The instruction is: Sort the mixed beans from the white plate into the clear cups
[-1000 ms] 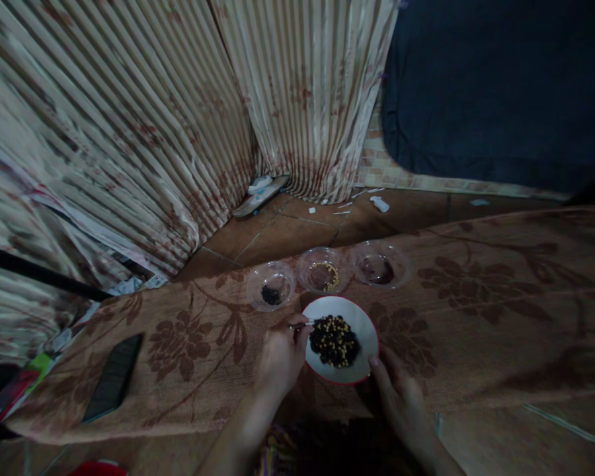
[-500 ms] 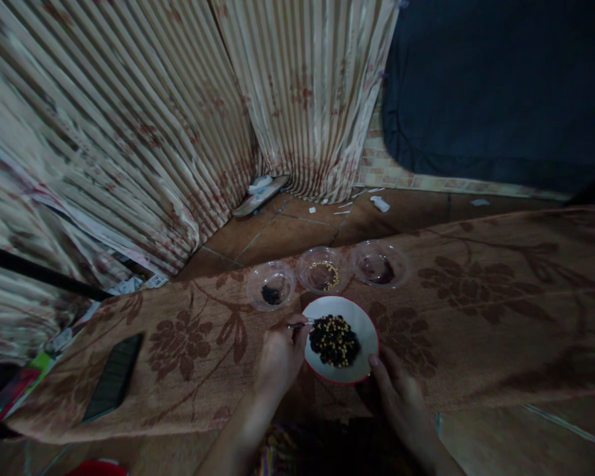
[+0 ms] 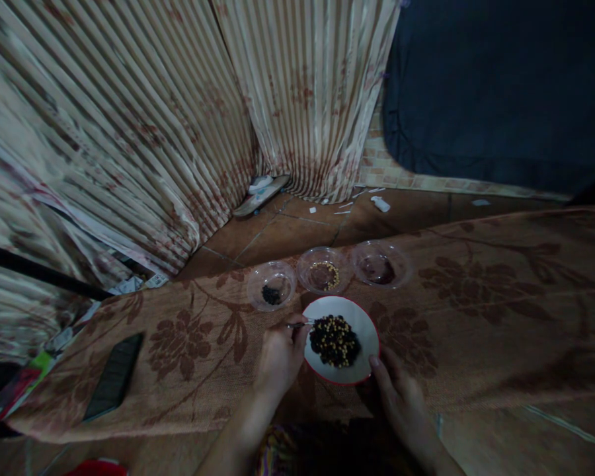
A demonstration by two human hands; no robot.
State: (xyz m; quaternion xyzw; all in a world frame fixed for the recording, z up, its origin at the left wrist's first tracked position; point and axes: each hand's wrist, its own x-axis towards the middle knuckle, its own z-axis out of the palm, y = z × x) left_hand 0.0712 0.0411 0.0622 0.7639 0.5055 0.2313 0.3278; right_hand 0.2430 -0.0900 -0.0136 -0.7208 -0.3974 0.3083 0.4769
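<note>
My left hand point(image 3: 280, 357) is closed on a pair of thin metal tweezers point(image 3: 297, 324), whose tips reach over the left side of a white bowl with a red rim point(image 3: 365, 325). A mixed heap of black and yellow grains point(image 3: 335, 340) lies in this bowl. On the bowl's right edge rests the thumb of my right hand point(image 3: 400, 390), the other fingers being partly hidden below the rim. Just beyond stand three clear plastic bowls: one with black grains point(image 3: 271, 295), one with yellow grains point(image 3: 331, 277), and one with dark reddish contents point(image 3: 381, 270).
A brown floral cloth point(image 3: 193, 396) covers the long narrow table. On its left part lies a black phone point(image 3: 114, 377). Striped curtains point(image 3: 178, 119) hang behind, with a skateboard point(image 3: 262, 196) at their foot. White scraps point(image 3: 379, 203) lie on the tiled floor.
</note>
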